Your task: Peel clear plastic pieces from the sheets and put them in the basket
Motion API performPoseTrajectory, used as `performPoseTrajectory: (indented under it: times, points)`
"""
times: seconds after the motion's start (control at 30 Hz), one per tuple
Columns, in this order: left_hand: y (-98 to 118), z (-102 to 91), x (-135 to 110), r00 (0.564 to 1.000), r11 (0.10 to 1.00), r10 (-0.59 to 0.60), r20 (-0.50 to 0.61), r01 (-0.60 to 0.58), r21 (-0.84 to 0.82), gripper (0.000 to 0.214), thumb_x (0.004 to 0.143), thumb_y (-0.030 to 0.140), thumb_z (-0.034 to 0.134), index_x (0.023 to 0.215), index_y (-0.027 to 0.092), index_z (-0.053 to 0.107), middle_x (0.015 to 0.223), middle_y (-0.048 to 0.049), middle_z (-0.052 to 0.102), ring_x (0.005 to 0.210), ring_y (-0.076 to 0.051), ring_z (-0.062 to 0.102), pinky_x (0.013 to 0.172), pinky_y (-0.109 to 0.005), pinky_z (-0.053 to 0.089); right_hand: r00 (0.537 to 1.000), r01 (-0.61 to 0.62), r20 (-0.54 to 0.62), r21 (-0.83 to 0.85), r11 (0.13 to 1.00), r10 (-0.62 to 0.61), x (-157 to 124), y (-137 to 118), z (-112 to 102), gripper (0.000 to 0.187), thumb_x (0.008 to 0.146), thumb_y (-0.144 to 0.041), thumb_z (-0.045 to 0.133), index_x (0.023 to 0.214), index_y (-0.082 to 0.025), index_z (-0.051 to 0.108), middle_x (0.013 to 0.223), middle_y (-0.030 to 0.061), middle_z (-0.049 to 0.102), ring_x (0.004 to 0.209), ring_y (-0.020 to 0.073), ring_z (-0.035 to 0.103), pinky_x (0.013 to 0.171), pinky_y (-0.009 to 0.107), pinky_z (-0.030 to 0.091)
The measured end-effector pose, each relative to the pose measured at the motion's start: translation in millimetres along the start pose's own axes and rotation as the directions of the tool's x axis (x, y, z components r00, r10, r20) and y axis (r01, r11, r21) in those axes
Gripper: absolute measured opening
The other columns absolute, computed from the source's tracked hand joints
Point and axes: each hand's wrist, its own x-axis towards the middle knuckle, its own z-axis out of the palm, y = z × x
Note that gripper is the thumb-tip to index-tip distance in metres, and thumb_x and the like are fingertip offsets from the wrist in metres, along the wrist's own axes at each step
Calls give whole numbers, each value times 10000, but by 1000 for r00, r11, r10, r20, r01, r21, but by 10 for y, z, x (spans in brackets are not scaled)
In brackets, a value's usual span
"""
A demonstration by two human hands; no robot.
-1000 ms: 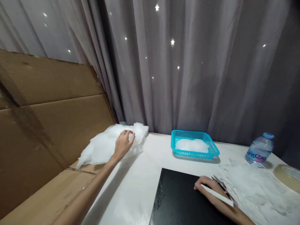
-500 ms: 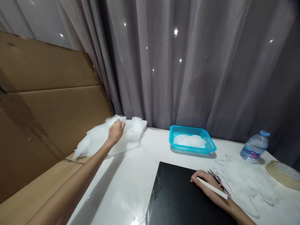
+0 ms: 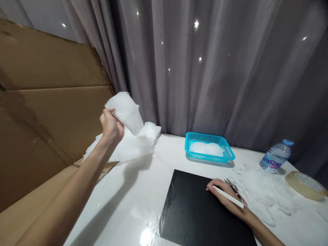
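My left hand (image 3: pixel 111 125) pinches a thin white sheet (image 3: pixel 125 108), soft and fluffy looking, and holds it up above a pile of similar white sheets (image 3: pixel 128 146) at the table's left. On a black flat board (image 3: pixel 191 208) rests my right hand (image 3: pixel 224 191), its fingers curled. A slim white stick, like a pen (image 3: pixel 229 197), lies through that hand and points back toward the wrist. Just beyond the hand are scissors (image 3: pixel 235 190), partly hidden by it.
A blue basket (image 3: pixel 210 159) at the back holds white pieces. White scraps (image 3: pixel 266 193) spread on the right, near a water bottle (image 3: pixel 276 157) and a roll of tape (image 3: pixel 304 186). A large cardboard box (image 3: pixel 51 123) borders the left; a grey curtain (image 3: pixel 179 95) hangs behind.
My left hand has lifted one white sheet off the pile, moving up and a little left. My right hand stays on the board with the pen. The view has tilted slightly down.
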Motion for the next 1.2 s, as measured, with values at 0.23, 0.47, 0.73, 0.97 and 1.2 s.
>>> performPoseTrajectory:
  times: [0.23,0.47,0.73,0.97,1.2]
  points:
    - [-328,132,-1520,773,799,-576,266,601,-15,229,873,287,519,953,165,696,726,-56,756,786,-288,769,738,-395,654,998,54,-22,-15,998,-54,-3,7,14,417,1056,-500,434,888,-237,711,954,43,715,909,232,668,877,360,489]
    - [-899,256,-2547,392,505,-812,432,843,184,319,790,358,564,970,132,698,694,-105,756,668,-338,767,676,-456,637,970,237,-36,-38,971,-239,-10,67,4,263,1002,-457,612,1103,-238,716,1012,64,694,934,227,669,880,353,510]
    - [-1129,251,-2546,558,680,-733,389,623,388,458,872,492,663,1250,246,582,1319,-115,681,1327,-334,592,1110,-430,467,952,287,-100,-39,957,-289,-39,8,61,207,1018,-385,588,878,-235,610,890,29,626,816,197,625,780,317,484]
    - [-890,184,-2694,733,840,-478,484,220,496,685,843,532,743,1427,304,468,1567,-124,366,1553,-333,209,1305,-510,81,884,357,-285,-101,929,-371,-64,-263,21,231,1040,-279,534,812,-244,547,773,21,575,787,207,569,754,351,459]
    - [-737,12,-3117,520,811,-330,788,-271,519,920,721,453,894,1519,403,439,1529,-165,428,1425,-468,405,1167,-674,350,809,395,-238,-456,798,-537,-123,-496,-107,227,1040,-173,489,844,-249,576,746,44,586,734,223,541,681,362,421]
